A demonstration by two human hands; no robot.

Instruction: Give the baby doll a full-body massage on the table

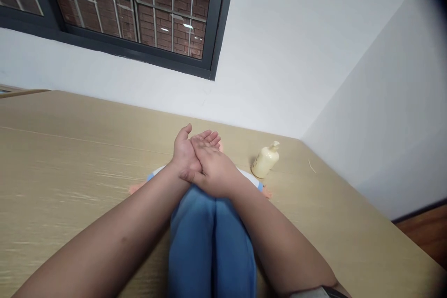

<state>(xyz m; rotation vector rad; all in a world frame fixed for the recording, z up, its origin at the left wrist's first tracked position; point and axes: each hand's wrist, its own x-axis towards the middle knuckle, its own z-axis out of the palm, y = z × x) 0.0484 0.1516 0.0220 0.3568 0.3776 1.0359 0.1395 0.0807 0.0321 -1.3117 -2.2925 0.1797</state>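
My left hand point(186, 152) is turned palm up with its thumb and fingers stretched out. Across its palm lies my right hand point(218, 170), palm down, fingers flat and the thumb near the left wrist. No object shows between the two palms. Beneath them is a doll in blue trousers point(213, 242), lying on a wooden table point(87, 172). The doll's white top with blue cuffs and its small hands point(267, 192) stick out on both sides; my hands hide its head and chest. A cream pump bottle point(266, 160) stands to the right of my hands, untouched.
A white wall point(279, 56) rises behind the table, with a dark-framed barred window point(139, 9) at the upper left. A thin pale strand point(312, 166) lies right of the bottle. The table's right edge runs beside another wall.
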